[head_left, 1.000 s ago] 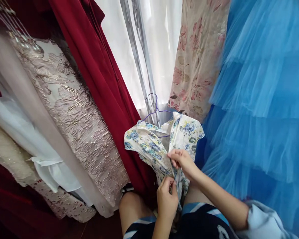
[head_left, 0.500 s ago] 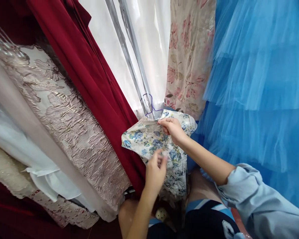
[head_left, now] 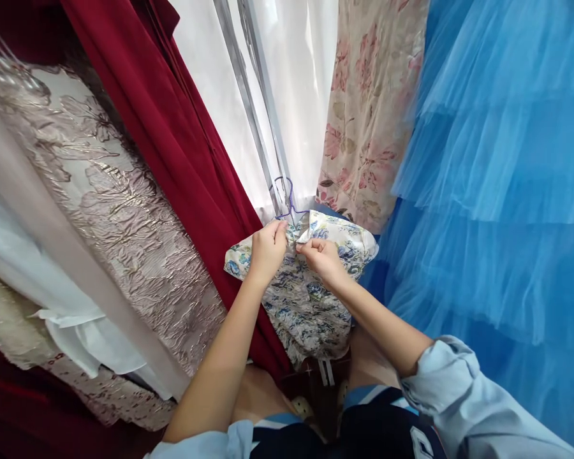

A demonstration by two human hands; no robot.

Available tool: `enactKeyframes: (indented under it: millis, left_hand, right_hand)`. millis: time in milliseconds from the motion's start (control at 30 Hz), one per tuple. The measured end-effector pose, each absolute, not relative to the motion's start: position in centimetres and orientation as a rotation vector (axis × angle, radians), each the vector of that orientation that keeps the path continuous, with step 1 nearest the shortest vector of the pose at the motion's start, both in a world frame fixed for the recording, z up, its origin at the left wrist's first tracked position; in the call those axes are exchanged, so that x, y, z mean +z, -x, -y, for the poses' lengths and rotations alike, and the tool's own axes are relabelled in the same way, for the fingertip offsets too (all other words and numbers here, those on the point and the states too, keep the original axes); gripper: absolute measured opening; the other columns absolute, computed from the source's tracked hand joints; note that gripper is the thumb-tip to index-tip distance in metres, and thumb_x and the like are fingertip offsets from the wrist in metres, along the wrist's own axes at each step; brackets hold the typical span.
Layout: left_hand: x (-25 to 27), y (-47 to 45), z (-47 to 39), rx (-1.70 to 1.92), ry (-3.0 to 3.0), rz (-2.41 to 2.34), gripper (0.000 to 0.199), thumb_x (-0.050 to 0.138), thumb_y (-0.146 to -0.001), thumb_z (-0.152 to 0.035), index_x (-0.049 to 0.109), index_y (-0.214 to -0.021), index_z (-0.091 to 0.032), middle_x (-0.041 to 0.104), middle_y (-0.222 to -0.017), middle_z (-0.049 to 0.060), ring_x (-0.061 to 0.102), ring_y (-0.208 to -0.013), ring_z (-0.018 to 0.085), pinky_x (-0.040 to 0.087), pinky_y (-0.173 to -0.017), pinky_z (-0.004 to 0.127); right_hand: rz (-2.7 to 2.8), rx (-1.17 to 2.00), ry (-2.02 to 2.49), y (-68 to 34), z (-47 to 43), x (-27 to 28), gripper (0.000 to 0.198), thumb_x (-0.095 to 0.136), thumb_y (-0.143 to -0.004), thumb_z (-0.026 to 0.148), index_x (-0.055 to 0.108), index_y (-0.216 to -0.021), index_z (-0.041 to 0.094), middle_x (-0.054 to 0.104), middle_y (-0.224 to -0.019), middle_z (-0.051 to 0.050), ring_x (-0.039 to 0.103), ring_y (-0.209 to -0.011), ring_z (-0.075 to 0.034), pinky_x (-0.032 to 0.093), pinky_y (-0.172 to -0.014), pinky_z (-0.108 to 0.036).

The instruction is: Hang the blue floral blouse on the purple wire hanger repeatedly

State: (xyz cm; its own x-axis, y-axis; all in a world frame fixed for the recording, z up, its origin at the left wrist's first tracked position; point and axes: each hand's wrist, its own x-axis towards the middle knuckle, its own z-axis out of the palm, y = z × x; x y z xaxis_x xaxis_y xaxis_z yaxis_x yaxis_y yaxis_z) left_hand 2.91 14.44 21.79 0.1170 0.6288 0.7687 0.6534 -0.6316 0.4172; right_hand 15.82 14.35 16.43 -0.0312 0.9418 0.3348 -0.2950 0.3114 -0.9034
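Observation:
A white dress with blue flowers hangs on a purple hanger in front of me. My left hand pinches the left side of its neckline between thumb and fingers. On the other side of the neck opening, my right hand is closed on the fabric edge, and a small flap of the collar stands up just above it. The two hands are close together but apart. Whether a fastener lies under my fingertips is hidden.
A dark red garment and a pale pink embossed one hang to the left. Grey metal poles stand before a white curtain. At right hang a pink-flowered garment and a tiered blue tulle dress.
My left hand has moved up from the dress front to the neckline and taken hold there. My right hand has shifted slightly down and left, still gripping the neckline.

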Motion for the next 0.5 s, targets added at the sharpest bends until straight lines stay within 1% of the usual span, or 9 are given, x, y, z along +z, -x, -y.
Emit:
enactKeyframes:
  millis: [100,167,233,267,300,367,400,433,500]
  left_hand:
    - [22.6,-1.2,-15.6,-2.131,2.165,1.414,0.035,0.049,-0.098,-0.037,0.053,-0.069,-0.017,0.048,-0.055,-0.003,0.043,-0.047,0.009,0.032,-0.049,0.022]
    - [23.4,1.5,-16.9,-2.544,1.917,1.42,0.033,0.051,-0.096,-0.041,0.05,-0.072,-0.018,0.043,-0.054,-0.005,0.039,-0.044,0.008,0.029,-0.045,0.019]
    - [23.7,5.2,-18.1,-2.705,1.704,1.48,0.034,0.051,-0.095,-0.041,0.044,-0.07,-0.019,0.039,-0.054,-0.007,0.036,-0.043,0.007,0.03,-0.044,0.018]
    - [23.5,7.0,-18.6,-2.633,1.648,1.575,0.034,0.049,-0.096,-0.04,0.042,-0.069,-0.02,0.039,-0.055,-0.006,0.037,-0.044,0.007,0.032,-0.046,0.017]
    - [23.0,8.8,-18.8,-2.465,1.575,1.72,0.034,0.043,-0.097,-0.038,0.04,-0.068,-0.02,0.041,-0.056,-0.005,0.039,-0.047,0.009,0.034,-0.048,0.018]
    - [21.0,11.3,-18.7,-1.977,1.52,2.051,0.037,0.028,-0.099,-0.032,0.037,-0.065,-0.022,0.043,-0.056,-0.002,0.045,-0.053,0.013,0.039,-0.054,0.022]
    - [19.7,11.9,-18.3,-1.795,1.534,2.159,0.037,0.026,-0.098,-0.029,0.037,-0.063,-0.023,0.043,-0.054,0.0,0.047,-0.055,0.015,0.04,-0.057,0.025]
    - [18.2,12.0,-17.9,-1.655,1.593,2.235,0.037,0.029,-0.096,-0.027,0.037,-0.06,-0.023,0.043,-0.051,0.001,0.049,-0.058,0.018,0.041,-0.06,0.027]
    - [15.3,11.0,-16.9,-1.429,1.827,2.309,0.035,0.042,-0.088,-0.026,0.04,-0.054,-0.023,0.044,-0.047,0.002,0.052,-0.061,0.021,0.043,-0.064,0.031]
  right_hand:
    - [1.219,1.105,0.825,-15.1,-14.6,14.1,0.027,0.064,-0.069,0.036,0.049,-0.055,0.02,0.037,-0.043,0.008,0.026,-0.042,-0.007,0.019,-0.045,-0.023]
    - [1.248,1.111,0.892,-15.4,-14.5,12.2,0.025,0.063,-0.068,0.035,0.049,-0.055,0.02,0.037,-0.044,0.008,0.028,-0.043,-0.007,0.019,-0.045,-0.023]
    - [1.266,1.12,0.928,-16.3,-14.0,10.3,0.028,0.062,-0.069,0.035,0.045,-0.052,0.02,0.034,-0.044,0.008,0.024,-0.044,-0.007,0.017,-0.045,-0.023]
    - [1.271,1.133,0.939,-16.9,-13.6,9.6,0.03,0.062,-0.069,0.034,0.043,-0.051,0.021,0.031,-0.043,0.009,0.022,-0.044,-0.006,0.015,-0.045,-0.023]
    - [1.277,1.147,0.948,-17.4,-13.3,8.9,0.03,0.062,-0.07,0.034,0.043,-0.05,0.021,0.029,-0.043,0.009,0.02,-0.043,-0.006,0.014,-0.045,-0.023]
    - [1.307,1.166,0.967,-18.2,-12.6,7.8,0.027,0.062,-0.071,0.032,0.046,-0.052,0.02,0.031,-0.043,0.009,0.021,-0.043,-0.006,0.015,-0.045,-0.023]
    - [1.337,1.172,0.986,-18.4,-12.4,7.3,0.024,0.06,-0.072,0.032,0.048,-0.055,0.02,0.033,-0.044,0.009,0.023,-0.043,-0.007,0.016,-0.045,-0.023]
    - [1.375,1.177,1.007,-18.6,-12.3,6.7,0.021,0.058,-0.073,0.032,0.05,-0.058,0.02,0.035,-0.045,0.008,0.026,-0.044,-0.007,0.018,-0.045,-0.023]
    - [1.465,1.193,1.053,-18.6,-12.1,5.5,0.019,0.055,-0.075,0.03,0.052,-0.06,0.02,0.039,-0.045,0.007,0.03,-0.044,-0.008,0.021,-0.046,-0.023]
